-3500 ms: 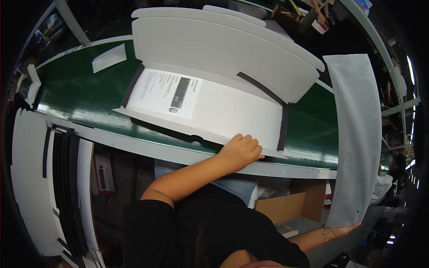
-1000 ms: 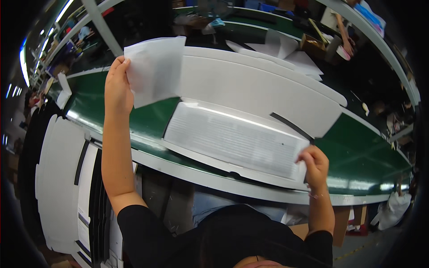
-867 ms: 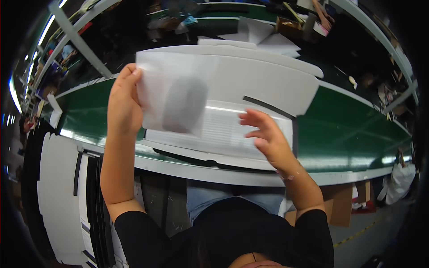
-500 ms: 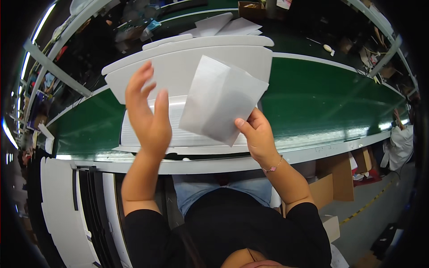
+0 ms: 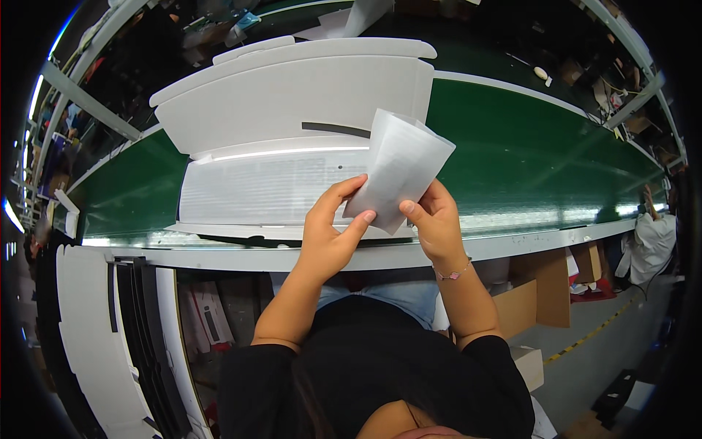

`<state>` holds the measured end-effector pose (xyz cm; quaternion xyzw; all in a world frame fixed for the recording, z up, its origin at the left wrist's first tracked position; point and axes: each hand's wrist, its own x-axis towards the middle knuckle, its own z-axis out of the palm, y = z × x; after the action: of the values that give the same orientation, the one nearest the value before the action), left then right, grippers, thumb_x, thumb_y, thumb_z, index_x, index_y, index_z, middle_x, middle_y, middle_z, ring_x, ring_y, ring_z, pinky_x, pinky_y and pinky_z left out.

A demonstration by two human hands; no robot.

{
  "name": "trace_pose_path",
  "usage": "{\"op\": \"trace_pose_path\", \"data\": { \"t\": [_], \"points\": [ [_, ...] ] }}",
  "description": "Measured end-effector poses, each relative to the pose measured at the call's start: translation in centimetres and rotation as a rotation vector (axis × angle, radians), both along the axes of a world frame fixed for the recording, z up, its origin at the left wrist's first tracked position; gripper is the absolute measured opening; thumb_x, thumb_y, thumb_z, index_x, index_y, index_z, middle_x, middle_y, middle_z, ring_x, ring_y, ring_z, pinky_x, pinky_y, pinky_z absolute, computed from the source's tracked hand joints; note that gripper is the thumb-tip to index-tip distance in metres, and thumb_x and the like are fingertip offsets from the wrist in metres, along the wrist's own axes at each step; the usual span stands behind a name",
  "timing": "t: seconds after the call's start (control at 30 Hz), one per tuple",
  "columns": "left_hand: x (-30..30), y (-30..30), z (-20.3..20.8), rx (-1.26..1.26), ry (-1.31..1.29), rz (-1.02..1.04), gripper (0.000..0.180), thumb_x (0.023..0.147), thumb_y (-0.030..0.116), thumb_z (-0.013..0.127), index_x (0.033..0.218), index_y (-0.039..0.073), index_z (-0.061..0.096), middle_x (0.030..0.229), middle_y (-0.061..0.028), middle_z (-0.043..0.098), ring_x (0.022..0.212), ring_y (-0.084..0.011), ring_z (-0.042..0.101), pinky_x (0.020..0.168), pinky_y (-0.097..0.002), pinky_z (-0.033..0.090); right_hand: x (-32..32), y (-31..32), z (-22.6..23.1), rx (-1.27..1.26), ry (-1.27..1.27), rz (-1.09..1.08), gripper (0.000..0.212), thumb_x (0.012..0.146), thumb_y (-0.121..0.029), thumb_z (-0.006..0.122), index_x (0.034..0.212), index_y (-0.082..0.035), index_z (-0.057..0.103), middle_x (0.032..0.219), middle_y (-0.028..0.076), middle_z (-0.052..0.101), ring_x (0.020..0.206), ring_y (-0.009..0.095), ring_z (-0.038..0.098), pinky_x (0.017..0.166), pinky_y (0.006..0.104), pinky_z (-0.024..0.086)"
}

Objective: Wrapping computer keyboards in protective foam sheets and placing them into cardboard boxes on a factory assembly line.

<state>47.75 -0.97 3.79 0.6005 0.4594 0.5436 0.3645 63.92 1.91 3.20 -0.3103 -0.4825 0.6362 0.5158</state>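
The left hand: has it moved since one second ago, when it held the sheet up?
Yes. The left hand has come down and rightward from over the green belt to the near edge, joining the right hand on the folded paper.

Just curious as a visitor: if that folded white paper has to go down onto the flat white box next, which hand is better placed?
Probably the left hand: it pinches the folded paper directly above the flat box. The right hand holds its outer edge, over the green belt.
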Motion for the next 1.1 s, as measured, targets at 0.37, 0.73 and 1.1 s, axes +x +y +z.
{"op": "trace_pose_path", "data": {
  "t": [0.37, 0.73, 1.1],
  "points": [
    [-1.0, -0.2, -2.4, -0.338, -0.345, -0.289, 0.041, 0.075, 0.003, 0.06, 0.114, 0.001, 0.049, 0.108, -0.014, 0.055, 0.095, -0.0227, 0.053, 0.084, -0.0307, 0.041, -0.6, 0.9, -1.7, -0.184, 0.308, 0.229, 0.054, 0.07, -0.011, 0.066, 0.119, 0.0, 0.045, 0.106, 0.014, 0.055, 0.096, 0.024, 0.053, 0.088, 0.0341, 0.039],
    [-2.4, 4.4, 0.5, -0.172, 0.24, -0.124, 0.036, 0.078, 0.008, 0.057, 0.113, 0.002, 0.051, 0.108, -0.0121, 0.056, 0.094, -0.0212, 0.055, 0.084, -0.0312, 0.043, 2.3, 8.0, -4.9, -0.258, 0.202, 0.133, 0.047, 0.076, -0.016, 0.065, 0.115, 0.002, 0.046, 0.104, 0.015, 0.057, 0.092, 0.024, 0.056, 0.085, 0.0351, 0.044],
    [-5.5, 14.5, -2.8, 0.126, 1.606, 0.154, 0.019, 0.078, 0.022, 0.058, 0.082, 0.004, 0.062, 0.083, -0.0107, 0.062, 0.078, -0.0257, 0.057, 0.078, -0.0337, 0.041, 6.4, 11.6, -6.2, -0.337, 0.539, -0.141, 0.038, 0.084, -0.017, 0.057, 0.115, 0.002, 0.045, 0.104, 0.014, 0.057, 0.094, 0.021, 0.056, 0.086, 0.0315, 0.044]
  ]
}}
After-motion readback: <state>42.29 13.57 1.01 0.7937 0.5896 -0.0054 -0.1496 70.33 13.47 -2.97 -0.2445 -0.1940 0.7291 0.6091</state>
